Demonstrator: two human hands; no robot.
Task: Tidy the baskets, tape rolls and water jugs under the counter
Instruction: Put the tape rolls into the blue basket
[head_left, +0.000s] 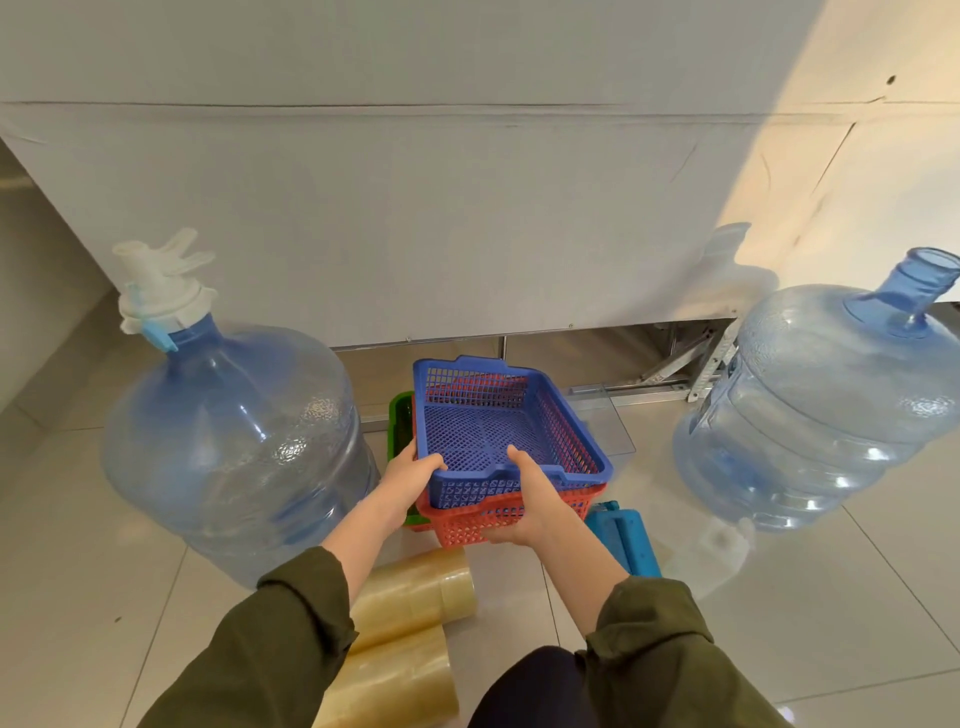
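A blue mesh basket (498, 431) sits nested in a red basket (488, 519), with a green basket (401, 426) showing behind on the left. My left hand (410, 475) grips the near left corner of the stack. My right hand (530, 499) holds the near rim, thumb inside the blue basket and fingers under the red one. A large blue water jug (234, 447) with a white cap stands to the left. An uncapped water jug (821, 410) stands to the right. Stacks of clear tape rolls (415, 587) lie on the floor by my left forearm.
A grey counter panel (415, 208) rises ahead with a low gap beneath showing metal legs (696, 364). A blue tape dispenser (623, 535) lies right of the baskets. A clear plastic sheet (608, 426) rests behind them. The floor is glossy tile.
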